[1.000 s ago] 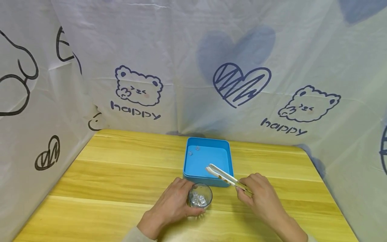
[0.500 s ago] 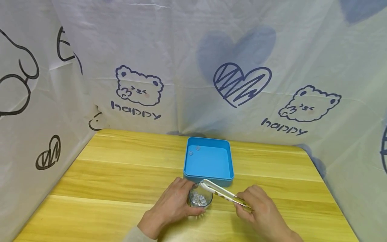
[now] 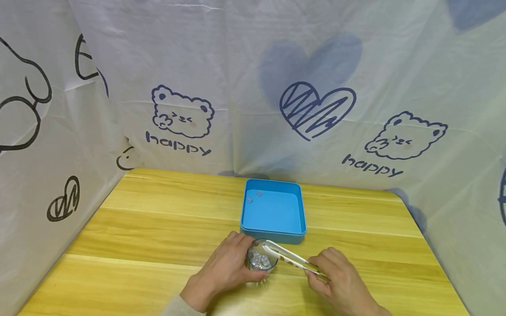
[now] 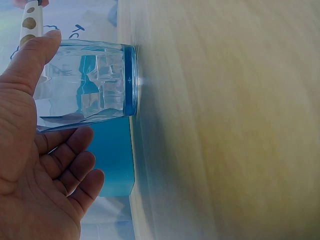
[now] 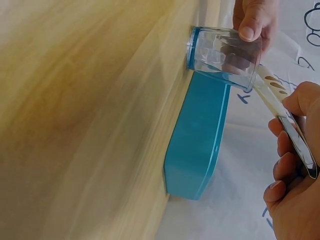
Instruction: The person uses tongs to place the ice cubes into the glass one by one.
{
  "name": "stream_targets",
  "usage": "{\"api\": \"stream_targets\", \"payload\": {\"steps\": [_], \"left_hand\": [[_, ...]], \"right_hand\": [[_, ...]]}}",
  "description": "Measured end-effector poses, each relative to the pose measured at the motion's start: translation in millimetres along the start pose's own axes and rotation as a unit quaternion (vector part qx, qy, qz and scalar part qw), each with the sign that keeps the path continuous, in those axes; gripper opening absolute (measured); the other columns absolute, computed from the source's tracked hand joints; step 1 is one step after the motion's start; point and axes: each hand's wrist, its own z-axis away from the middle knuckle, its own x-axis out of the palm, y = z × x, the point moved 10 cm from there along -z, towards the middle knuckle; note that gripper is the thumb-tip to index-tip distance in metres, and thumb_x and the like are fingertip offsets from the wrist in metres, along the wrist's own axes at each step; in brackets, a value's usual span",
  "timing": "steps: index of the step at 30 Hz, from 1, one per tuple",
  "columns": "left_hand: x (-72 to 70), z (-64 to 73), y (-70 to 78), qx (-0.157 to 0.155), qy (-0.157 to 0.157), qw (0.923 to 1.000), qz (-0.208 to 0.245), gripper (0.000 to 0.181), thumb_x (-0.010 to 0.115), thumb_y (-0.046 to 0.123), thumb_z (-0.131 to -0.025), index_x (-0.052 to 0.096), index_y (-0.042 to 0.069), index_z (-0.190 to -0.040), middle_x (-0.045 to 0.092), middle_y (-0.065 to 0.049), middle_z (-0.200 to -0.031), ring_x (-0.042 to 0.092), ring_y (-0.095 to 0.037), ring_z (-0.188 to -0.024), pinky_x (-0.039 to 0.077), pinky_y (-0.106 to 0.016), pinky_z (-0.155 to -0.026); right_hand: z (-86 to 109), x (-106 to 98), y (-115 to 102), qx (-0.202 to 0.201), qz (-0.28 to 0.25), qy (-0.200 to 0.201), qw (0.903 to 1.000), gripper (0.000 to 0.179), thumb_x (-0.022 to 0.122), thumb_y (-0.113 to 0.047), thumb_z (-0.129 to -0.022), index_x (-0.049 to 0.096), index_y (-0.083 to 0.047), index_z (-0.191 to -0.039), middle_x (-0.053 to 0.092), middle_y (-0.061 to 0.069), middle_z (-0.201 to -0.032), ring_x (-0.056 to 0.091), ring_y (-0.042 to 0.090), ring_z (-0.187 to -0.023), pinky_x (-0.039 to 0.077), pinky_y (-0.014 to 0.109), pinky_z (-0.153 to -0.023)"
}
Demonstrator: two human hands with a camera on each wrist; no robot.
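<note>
A clear drinking glass with several clear ice-like cubes in it stands on the table. My left hand grips it near the rim, thumb on the near side and fingers on the far side. My right hand holds a pair of tongs, white spotted arms with a metallic handle. Their tips reach over the glass's rim, into its mouth in the head view. In the right wrist view the tongs slant up to the rim of the glass, above the cubes.
Just behind the glass sits an open blue box. Two small clear cubes lie at its left side. White cloth with printed bears and hearts hangs behind the wooden table and along its sides.
The tongs have come from over the blue box down and left to the glass's mouth, the right hand moving down with them. The left hand and glass have stayed put.
</note>
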Motion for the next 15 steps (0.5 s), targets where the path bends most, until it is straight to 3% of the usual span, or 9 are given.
{"api": "stream_targets", "payload": {"steps": [15], "left_hand": [[-0.3,0.7,0.1,-0.002,0.001,1.0,-0.003,0.079,0.084,0.066,-0.077,0.065,0.012,-0.131,0.066,0.002,-0.122,0.054,-0.014,-0.106,0.054,-0.039,-0.099]], "right_hand": [[3.7,2.4,1.4,0.003,-0.002,0.003,1.0,0.03,0.057,-0.036,-0.107,0.073,-0.014,-0.094,0.059,-0.011,-0.083,0.05,0.005,-0.077,0.043,0.018,-0.066]]}}
